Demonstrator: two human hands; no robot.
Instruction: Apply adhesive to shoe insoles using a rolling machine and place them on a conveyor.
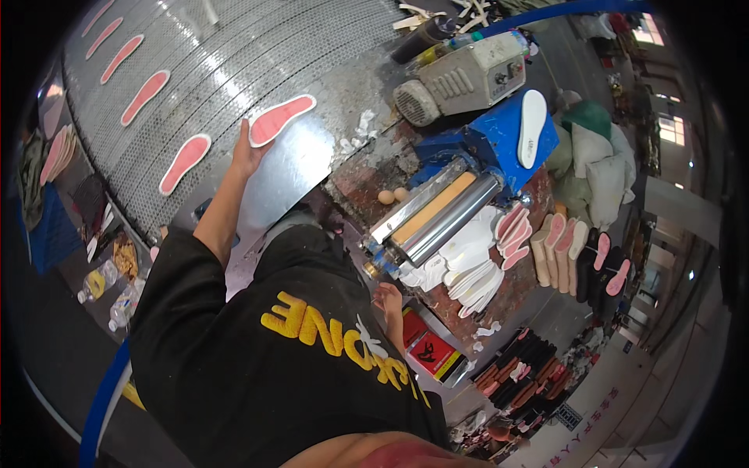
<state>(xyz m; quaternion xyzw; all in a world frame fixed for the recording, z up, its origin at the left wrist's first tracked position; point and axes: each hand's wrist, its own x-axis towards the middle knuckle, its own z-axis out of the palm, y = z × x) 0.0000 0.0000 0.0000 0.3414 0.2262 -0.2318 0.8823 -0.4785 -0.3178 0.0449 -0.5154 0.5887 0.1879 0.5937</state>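
Note:
My left hand reaches forward and grips the heel end of a pink insole with a white rim. That insole is over the smooth metal plate beside the mesh conveyor belt. Another pink insole lies on the belt to the left, with several more in a line beyond it. Lower down, near the roller machine, my right hand hangs with loosely curled fingers and nothing visible in it. A white insole rests on the machine's blue cover.
White insole pieces and pink ones are piled right of the rollers. A grey motor housing stands at the back. Stacked insoles and sacks lie farther right. A red box sits below my right hand.

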